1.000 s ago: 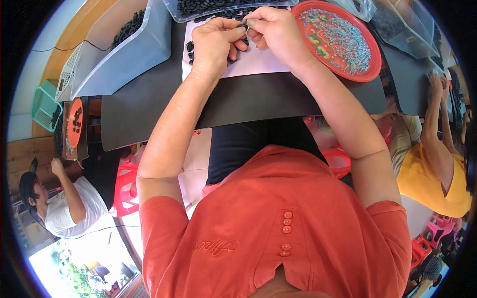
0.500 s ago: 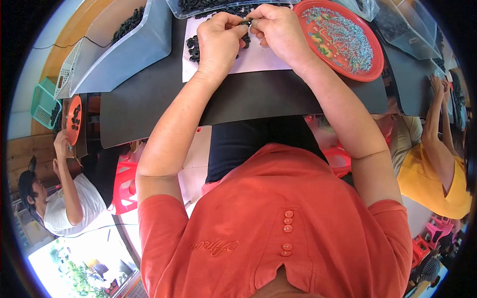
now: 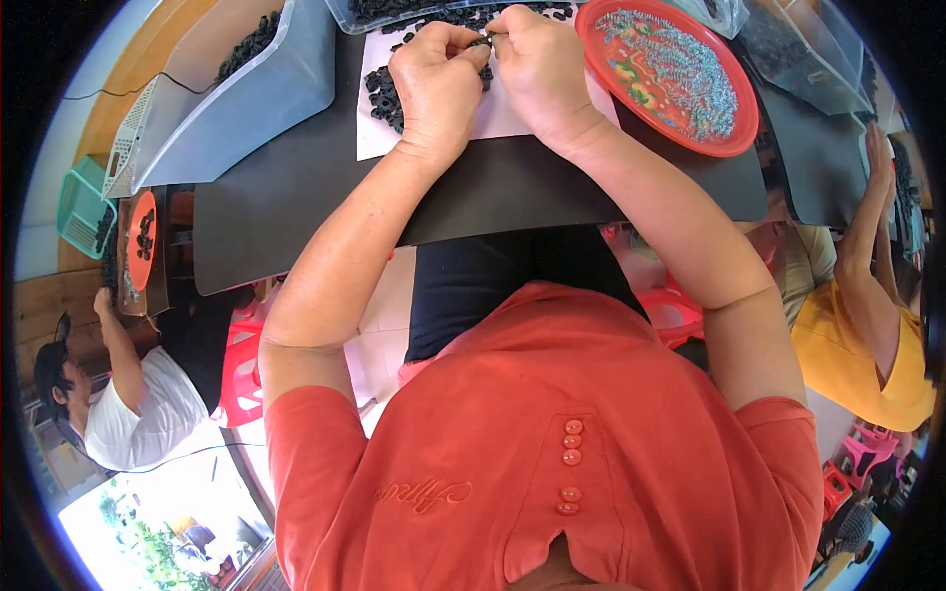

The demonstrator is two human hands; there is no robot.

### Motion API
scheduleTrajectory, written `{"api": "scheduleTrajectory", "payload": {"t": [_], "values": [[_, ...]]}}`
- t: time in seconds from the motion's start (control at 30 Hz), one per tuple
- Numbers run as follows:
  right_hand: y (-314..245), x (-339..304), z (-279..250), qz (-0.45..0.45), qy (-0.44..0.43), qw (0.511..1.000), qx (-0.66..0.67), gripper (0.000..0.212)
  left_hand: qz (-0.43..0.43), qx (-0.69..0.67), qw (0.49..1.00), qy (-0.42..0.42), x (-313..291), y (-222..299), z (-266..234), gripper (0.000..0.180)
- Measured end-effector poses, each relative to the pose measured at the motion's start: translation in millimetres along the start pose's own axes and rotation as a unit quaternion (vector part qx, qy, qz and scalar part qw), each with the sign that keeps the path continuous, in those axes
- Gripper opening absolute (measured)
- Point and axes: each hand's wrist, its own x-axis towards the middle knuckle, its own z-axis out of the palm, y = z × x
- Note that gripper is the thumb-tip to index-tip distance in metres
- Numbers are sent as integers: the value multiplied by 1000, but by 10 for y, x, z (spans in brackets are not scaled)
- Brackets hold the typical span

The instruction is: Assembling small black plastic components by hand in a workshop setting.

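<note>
My left hand (image 3: 436, 89) is closed in a pinch on a small black part (image 3: 481, 41) above a white sheet (image 3: 503, 124). My right hand (image 3: 542, 77) meets it from the other side, thumb and forefinger pressed together at the part's edge. Whatever sits between those right fingertips is too small to make out. Loose black parts (image 3: 382, 97) lie in a heap beside my left hand, and more are scattered beyond both hands. Right of my right hand stands a red round tray (image 3: 730, 148) with many small, shiny, silvery-blue pieces (image 3: 702, 94) spread over its patterned bottom.
A big translucent bin (image 3: 246, 118) with black parts stands at left on the dark table (image 3: 296, 212). Beyond the sheet is a clear tub (image 3: 414, 20) of black parts. Another bin (image 3: 803, 59) is at far right. People work at both sides, in white (image 3: 148, 414) and yellow (image 3: 857, 355).
My right hand has turned, its fingers more curled, while both hands stay together at the black part. The person at left has drawn a hand back from the orange plate.
</note>
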Motion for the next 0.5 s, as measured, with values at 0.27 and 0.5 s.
{"api": "scheduleTrajectory", "payload": {"t": [0.27, 0.5], "values": [[128, -19, 21, 109, -44, 981, 156, 13, -119, -81, 989, -36, 33, 121, -68, 11], [-14, 61, -126, 169, -74, 948, 259, 16, -155, -246, 954, -67, 148, -6, -148, 10]]}}
